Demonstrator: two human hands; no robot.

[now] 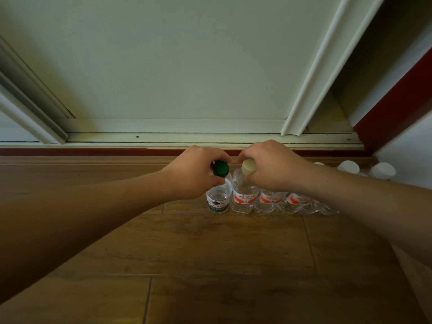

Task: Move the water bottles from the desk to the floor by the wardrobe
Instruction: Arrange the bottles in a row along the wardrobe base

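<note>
A row of clear water bottles stands upright on the wooden floor (210, 253) in front of the pale wardrobe door (187, 66). My left hand (194, 171) grips the neck of the leftmost one, a green-capped bottle (217, 202) with a green label. My right hand (271, 167) grips the neck of the white-capped bottle (244, 199) with a red label right beside it. More red-labelled bottles (292, 202) continue to the right, partly hidden under my right forearm; their white caps (348, 167) show beyond it.
The wardrobe's sliding-door track (187, 137) and a dark red skirting strip (93, 152) run just behind the bottles. A dark red edge (392, 99) rises at the right. Wooden floor stretches to the left and towards me.
</note>
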